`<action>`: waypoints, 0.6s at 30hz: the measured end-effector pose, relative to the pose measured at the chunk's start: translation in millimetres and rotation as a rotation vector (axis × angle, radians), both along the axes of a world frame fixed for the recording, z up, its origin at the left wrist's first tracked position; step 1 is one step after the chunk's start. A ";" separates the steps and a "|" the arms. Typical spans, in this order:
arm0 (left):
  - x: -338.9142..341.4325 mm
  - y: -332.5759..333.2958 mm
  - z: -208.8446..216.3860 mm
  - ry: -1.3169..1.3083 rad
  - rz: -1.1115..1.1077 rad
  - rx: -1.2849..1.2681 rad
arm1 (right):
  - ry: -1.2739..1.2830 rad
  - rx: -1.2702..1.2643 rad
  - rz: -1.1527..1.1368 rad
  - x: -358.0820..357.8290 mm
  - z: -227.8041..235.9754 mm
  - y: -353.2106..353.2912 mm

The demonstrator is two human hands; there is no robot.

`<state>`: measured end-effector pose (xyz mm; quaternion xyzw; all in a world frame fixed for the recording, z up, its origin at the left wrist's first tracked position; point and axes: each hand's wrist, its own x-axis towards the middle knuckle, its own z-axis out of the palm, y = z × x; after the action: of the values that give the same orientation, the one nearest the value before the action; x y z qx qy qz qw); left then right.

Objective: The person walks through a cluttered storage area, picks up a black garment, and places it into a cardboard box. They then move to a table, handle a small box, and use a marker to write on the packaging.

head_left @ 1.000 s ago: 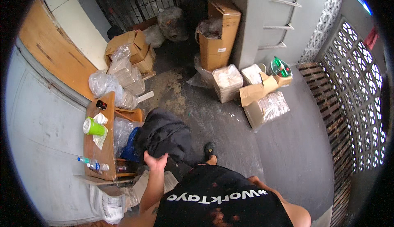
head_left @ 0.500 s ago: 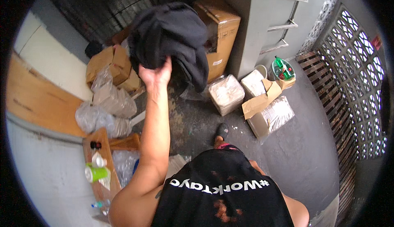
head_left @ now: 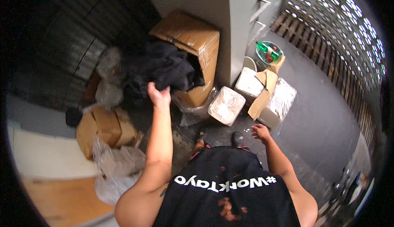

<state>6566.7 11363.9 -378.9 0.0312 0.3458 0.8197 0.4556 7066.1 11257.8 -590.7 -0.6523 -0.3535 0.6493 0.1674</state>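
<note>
A bundle of dark cloth [head_left: 162, 64], black and crumpled, is gripped at its near edge by my left hand [head_left: 159, 95], with the arm stretched forward. The bundle hangs in front of a tall cardboard box [head_left: 210, 62] and covers part of its left side and opening; whether any cloth is inside cannot be made out. My right hand [head_left: 260, 131] is low on the right, empty, its fingers loosely bent and apart. It is nearest to a plastic-wrapped block-shaped package [head_left: 283, 97], without clearly touching it.
Another wrapped package [head_left: 227, 106] stands by the box. A torn cardboard flap [head_left: 262, 99] lies across packages beside a tub of green bottles [head_left: 269, 53]. At left are a crumpled carton [head_left: 96, 128] and plastic bags [head_left: 119, 157]. A grey pillar [head_left: 201, 5] rises behind the box.
My view has turned left. The cloth has come down from a raised position to the box's front left, still in my left hand. My right hand has come into view.
</note>
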 end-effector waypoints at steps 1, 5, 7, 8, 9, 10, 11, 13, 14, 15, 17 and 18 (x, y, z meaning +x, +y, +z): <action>0.2 10.6 -22.0 0.122 -0.083 -0.184 | 0.007 0.006 -0.086 -4.9 -1.4 -4.4; -9.1 72.8 -39.5 0.964 -0.691 -0.732 | -0.063 -0.227 -0.517 -16.6 -38.0 -87.9; -6.9 116.0 -29.8 1.354 -0.606 -0.805 | -0.252 -0.293 -0.141 -30.1 -76.2 -169.5; 1.4 127.6 -17.4 1.461 -0.402 -0.693 | -0.371 -0.162 0.243 -44.1 -76.7 -191.9; -8.9 134.2 -17.6 1.404 -0.403 -0.672 | -0.527 0.034 0.611 -58.2 -72.1 -208.1; -20.0 139.7 -23.6 1.366 -0.410 -0.651 | -0.582 0.315 0.833 -85.3 -52.9 -225.1; -29.1 140.7 -31.5 1.319 -0.426 -0.627 | -0.561 0.252 0.716 -103.3 -44.2 -235.7; -39.6 138.1 -46.5 1.293 -0.445 -0.583 | -0.545 0.124 0.460 -122.5 -32.8 -248.3; -45.7 138.7 -54.6 1.275 -0.457 -0.560 | -0.530 0.011 0.270 -130.7 -33.9 -250.5; -51.7 138.1 -61.5 1.224 -0.501 -0.531 | -0.512 -0.110 0.091 -135.1 -45.6 -257.5; -46.5 142.3 -65.2 1.179 -0.552 -0.450 | -0.458 -0.252 -0.184 -153.9 -36.9 -251.2; -44.9 143.8 -65.8 1.180 -0.548 -0.411 | -0.420 -0.294 -0.248 -166.4 -11.6 -236.6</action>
<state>6521.8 11507.7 -444.7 0.4720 0.6647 0.4381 0.3788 6899.6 11021.1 -602.3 -0.8280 -0.2000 0.5189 0.0724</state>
